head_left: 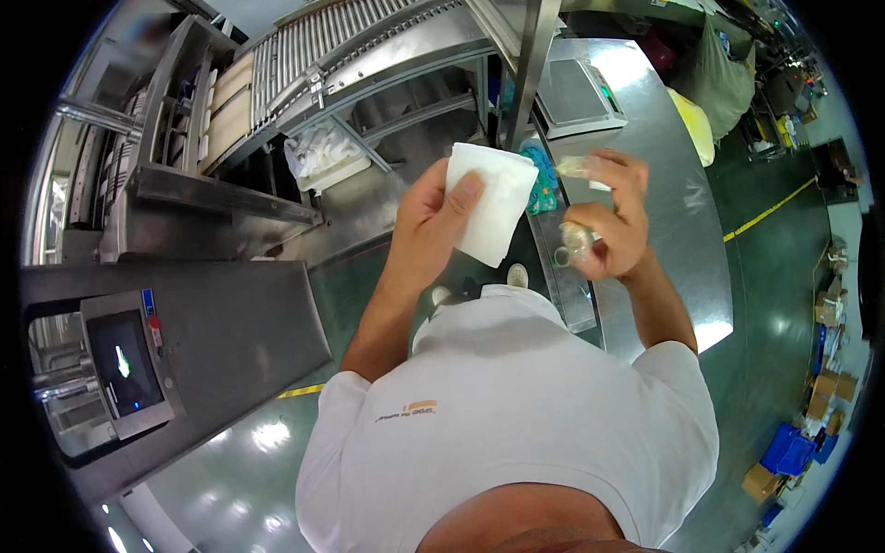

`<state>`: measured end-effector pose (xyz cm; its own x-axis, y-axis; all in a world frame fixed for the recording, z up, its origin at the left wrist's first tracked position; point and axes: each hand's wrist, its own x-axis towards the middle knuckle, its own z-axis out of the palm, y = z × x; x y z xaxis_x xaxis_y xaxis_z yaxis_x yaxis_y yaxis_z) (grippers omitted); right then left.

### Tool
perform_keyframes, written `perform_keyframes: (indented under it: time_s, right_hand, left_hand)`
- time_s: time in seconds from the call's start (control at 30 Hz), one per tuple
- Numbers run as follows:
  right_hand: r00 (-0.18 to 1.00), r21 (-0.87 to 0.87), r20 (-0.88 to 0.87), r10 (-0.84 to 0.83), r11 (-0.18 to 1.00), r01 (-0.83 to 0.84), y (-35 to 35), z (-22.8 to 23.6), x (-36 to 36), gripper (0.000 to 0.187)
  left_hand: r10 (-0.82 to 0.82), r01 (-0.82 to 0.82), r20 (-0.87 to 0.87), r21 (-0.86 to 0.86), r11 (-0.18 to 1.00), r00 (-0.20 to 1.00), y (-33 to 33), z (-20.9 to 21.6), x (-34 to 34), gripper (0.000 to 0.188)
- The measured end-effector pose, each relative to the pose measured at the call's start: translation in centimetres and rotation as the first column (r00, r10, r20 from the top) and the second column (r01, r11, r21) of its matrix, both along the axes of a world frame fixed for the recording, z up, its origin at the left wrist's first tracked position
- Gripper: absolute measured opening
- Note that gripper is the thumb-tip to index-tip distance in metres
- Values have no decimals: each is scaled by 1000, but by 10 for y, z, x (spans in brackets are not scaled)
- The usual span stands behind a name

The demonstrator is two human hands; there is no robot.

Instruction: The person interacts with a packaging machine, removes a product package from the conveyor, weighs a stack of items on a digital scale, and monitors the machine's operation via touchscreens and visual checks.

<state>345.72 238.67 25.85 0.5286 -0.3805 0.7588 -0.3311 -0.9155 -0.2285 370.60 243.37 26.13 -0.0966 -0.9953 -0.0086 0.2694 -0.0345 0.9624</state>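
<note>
My left hand [431, 221] is closed on a folded white paper wipe [493, 205], with the thumb lying across its face. To the right, my right hand [616, 217] is raised over the edge of the steel table with its fingers curled but apart. Translucent yellowish finger cots [577, 236] cover some of its fingertips, and their loose ends stand out. A small white piece [599, 186] shows among these fingers; whether it is held I cannot tell. Behind the wipe, nearest to both hands, lies a crumpled teal plastic bag [544, 178].
A scale [579, 97] stands on the steel table [687, 212] at the right. Ahead runs a roller conveyor [318, 46] with a metal frame, and a white tray [336, 170] of plastic bags below. At the left is a machine with a screen [129, 364]. Boxes line the far right.
</note>
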Motion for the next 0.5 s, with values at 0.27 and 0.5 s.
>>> perform_keyframes:
  time_s: [0.27, 0.5]
  right_hand:
    - [859, 748, 508, 61, 463, -476, -3, -5, 20, 45]
    - [844, 768, 527, -99, 481, -423, 1, -15, 23, 53]
  left_hand:
    - [-73, 74, -22, 57, 996, 997, 1, -20, 2, 43]
    - [-125, 132, -101, 56, 990, 987, 5, -21, -11, 42]
